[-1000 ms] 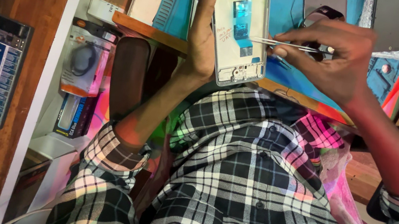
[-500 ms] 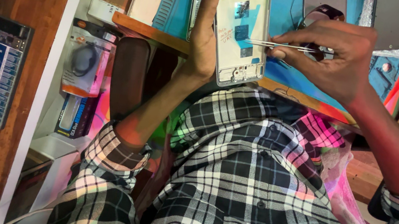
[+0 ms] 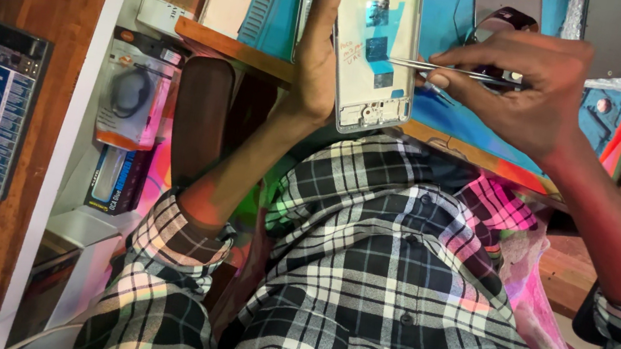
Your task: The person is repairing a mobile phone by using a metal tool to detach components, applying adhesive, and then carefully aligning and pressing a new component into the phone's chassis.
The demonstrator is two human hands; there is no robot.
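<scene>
Right now the left hand (image 3: 313, 79) grips the opened phone frame (image 3: 373, 51) upright by its left edge, while the right hand (image 3: 533, 92), fingers (image 3: 451, 79) pinching metal tweezers (image 3: 440, 69), pokes sideways from the right, crossing the frame's long axis, above the blue counter (image 3: 447, 16).

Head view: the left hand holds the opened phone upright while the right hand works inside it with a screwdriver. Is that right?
Not quite. The head view shows the right hand pinching slim metal tweezers, not a screwdriver, with their tips at the blue parts inside. The rest stands: the left hand holds the opened phone upright.
</scene>
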